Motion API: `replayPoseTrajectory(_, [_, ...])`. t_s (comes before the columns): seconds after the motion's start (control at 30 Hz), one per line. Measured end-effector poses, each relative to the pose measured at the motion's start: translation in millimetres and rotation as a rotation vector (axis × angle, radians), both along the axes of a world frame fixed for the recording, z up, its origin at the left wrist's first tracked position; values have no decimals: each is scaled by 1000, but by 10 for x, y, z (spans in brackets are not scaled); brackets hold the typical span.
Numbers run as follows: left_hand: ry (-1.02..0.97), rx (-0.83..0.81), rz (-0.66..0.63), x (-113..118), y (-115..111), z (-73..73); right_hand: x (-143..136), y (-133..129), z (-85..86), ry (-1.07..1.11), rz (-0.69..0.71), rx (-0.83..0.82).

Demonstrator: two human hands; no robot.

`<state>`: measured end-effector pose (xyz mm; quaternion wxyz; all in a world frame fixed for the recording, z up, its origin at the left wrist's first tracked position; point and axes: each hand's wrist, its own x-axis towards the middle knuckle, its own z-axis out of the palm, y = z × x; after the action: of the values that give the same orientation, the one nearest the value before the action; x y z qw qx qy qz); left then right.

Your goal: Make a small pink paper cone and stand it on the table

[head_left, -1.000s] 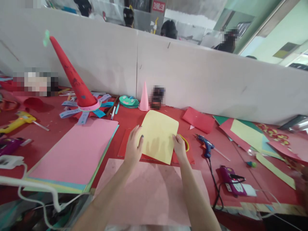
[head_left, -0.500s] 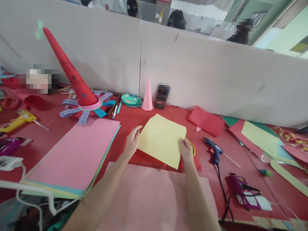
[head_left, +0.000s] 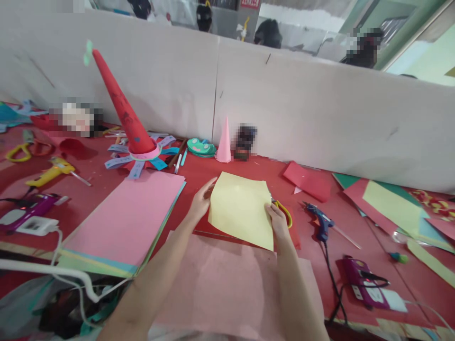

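Observation:
A pale yellow sheet of paper [head_left: 241, 208] is held up in front of me, slightly curved, above red paper [head_left: 222, 231] on the table. My right hand [head_left: 278, 219] pinches its right edge, thumb on the near face. At the left edge is my left hand [head_left: 201, 201], closed on the sheet, with its fingers partly behind it. Just beyond my right hand, scissors with yellow handles [head_left: 285, 213] lie on the table, partly covered by the sheet. A pink sheet [head_left: 216, 289] lies flat beneath my forearms.
Stacked coloured paper [head_left: 124, 218] lies left, below a tall red paper cone hat [head_left: 122, 106]. A small pink cone [head_left: 224, 142] stands by the white partition [head_left: 320, 109]. A blue glue gun [head_left: 322, 225] with its cord lies right, a yellow one [head_left: 53, 173] far left. People are beyond the partition.
The yellow sheet has been turned so its top edge lies more level, both hands staying at its sides. My view has shifted slightly left.

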<state>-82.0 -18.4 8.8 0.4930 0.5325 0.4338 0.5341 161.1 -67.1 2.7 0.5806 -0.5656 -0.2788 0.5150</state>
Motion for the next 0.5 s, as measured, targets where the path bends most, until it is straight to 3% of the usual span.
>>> replayPoseTrajectory(0.1, [54,58,-13,-8,-20,53,-3,-24,47,90,44,-9])
replayPoseTrajectory(0.23, [77,-71,-65,-48,-127,188,19,-39,56,102,107,35])
replayPoseTrajectory(0.4, [149,-94,-115,-159,-399,316,60,-162,41,-18,40,31])
replayPoseTrajectory(0.5, [221,-107,-107,-251,-616,300,74,-314,48,-104,98,38])
